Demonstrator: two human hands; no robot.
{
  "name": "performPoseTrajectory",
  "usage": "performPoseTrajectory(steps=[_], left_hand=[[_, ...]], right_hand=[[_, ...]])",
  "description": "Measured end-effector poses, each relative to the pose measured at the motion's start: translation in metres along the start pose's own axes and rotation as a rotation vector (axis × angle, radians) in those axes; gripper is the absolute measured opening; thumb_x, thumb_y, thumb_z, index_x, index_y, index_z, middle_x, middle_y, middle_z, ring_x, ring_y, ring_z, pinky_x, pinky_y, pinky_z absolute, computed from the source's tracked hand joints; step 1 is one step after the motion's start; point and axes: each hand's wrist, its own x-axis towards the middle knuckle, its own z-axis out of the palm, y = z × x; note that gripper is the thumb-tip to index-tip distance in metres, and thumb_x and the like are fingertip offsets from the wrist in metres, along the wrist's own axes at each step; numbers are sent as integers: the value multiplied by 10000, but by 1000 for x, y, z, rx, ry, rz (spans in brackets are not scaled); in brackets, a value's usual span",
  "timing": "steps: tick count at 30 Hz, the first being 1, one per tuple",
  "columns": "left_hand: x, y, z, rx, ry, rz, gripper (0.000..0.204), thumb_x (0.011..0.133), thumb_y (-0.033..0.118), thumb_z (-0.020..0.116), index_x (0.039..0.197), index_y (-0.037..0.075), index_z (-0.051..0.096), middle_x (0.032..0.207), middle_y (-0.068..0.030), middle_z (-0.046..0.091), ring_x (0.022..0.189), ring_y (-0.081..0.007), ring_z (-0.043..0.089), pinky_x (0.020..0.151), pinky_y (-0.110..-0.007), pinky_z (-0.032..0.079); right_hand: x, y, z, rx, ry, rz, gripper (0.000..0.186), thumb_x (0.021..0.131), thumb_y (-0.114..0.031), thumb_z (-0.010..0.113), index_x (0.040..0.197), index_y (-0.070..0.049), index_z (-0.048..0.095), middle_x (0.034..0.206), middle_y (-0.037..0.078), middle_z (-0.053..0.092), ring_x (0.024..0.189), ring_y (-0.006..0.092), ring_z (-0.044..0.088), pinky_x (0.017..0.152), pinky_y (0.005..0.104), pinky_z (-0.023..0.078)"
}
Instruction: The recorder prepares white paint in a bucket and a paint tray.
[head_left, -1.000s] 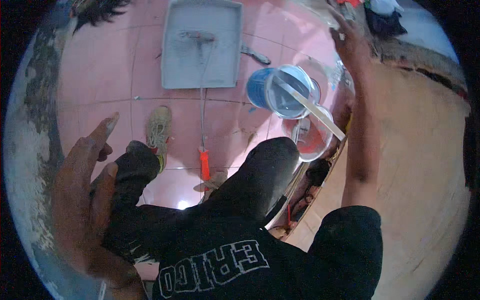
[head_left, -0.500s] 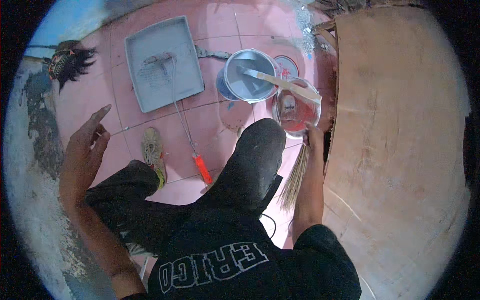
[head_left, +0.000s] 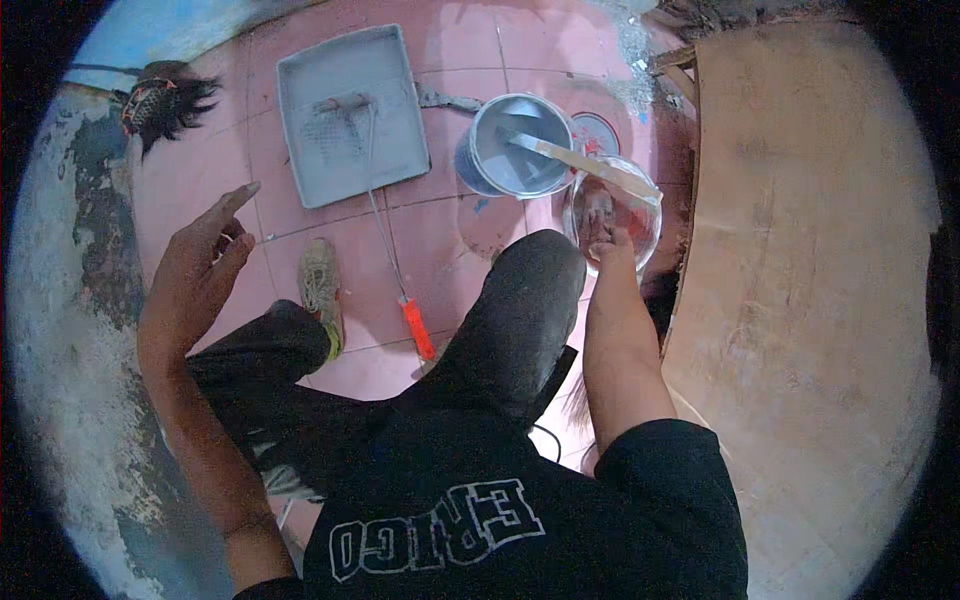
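My left hand (head_left: pixel 203 262) is raised at the left over the floor, index finger stretched out, holding nothing. On the right, my right hand (head_left: pixel 610 232) reaches over the rim of a clear plastic tub (head_left: pixel 642 245), fingers stretched forward. Across that tub lies a flat paint-stained wooden stick (head_left: pixel 600 172), its far end inside a bucket of grey paint (head_left: pixel 522 125). Dark bristles (head_left: pixel 577 412) show beside my right forearm, which hides most of them. Ahead of my left hand sits a grey paint tray (head_left: pixel 345 180) with a small roller (head_left: pixel 350 103) in it; the roller's orange handle (head_left: pixel 417 328) rests near my knee.
A grey-smeared tool (head_left: pixel 447 99) lies between tray and bucket. A round lid (head_left: pixel 597 132) is behind the tub. A large brown board (head_left: pixel 800 230) stands along the right. Black bristles in netting (head_left: pixel 155 108) lie at the left by the peeling wall (head_left: pixel 90 330).
My right hand has moved forward, from the tub's near edge to over it. The bristles below it are now mostly covered. My left hand keeps its pose; the whole view has shifted slightly.
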Motion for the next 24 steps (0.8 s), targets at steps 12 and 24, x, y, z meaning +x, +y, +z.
performPoseTrajectory(steps=[12, 24], left_hand=[[4, 6, 3, -2, 0, -18, 475, 927, 109, 570, 1395, 104, 490, 826, -126, 597, 711, -216, 537, 725, -363, 478], [8, -2, 9, 25, 1, 37, 485, 943, 108, 562, 1417, 154, 470, 836, -73, 570, 724, -167, 503, 709, -307, 463]], right_hand=[[-10, -41, 62, -172, 672, 118, 194, 834, -110, 562, 921, 49, 632, 852, 158, 645, 778, 336, 691, 553, 379, 606], [-86, -83, 49, -1503, 432, -644, 439, 780, -375, 752, 1082, -65, 681, 865, 181, 702, 829, 360, 684, 766, 462, 524]])
